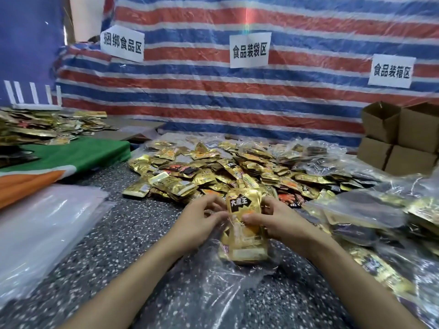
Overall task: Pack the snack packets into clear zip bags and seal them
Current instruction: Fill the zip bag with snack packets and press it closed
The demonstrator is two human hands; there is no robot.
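The left hand [198,225] and the right hand [279,222] each clasp one side of a stack of gold snack packets [244,210]. The stack's lower end sits inside a clear zip bag [213,279] lying near the front edge of the desk [123,233]. Just behind, mid-desk, lies the loose packet pile [225,167]; filled bags [370,210] crowd the right edge and flat empty bags [40,222] lie along the left.

Light is fairly bright, soft and even, with only faint shadows on the speckled tabletop [114,233]. There is white glare on the stack of clear bags [42,222] at left and a thin rainbow flare streak on the striped tarp [308,96] near top centre. Wide-angle bowing shows at the edges, and the corners and cardboard boxes [403,138] are slightly soft.
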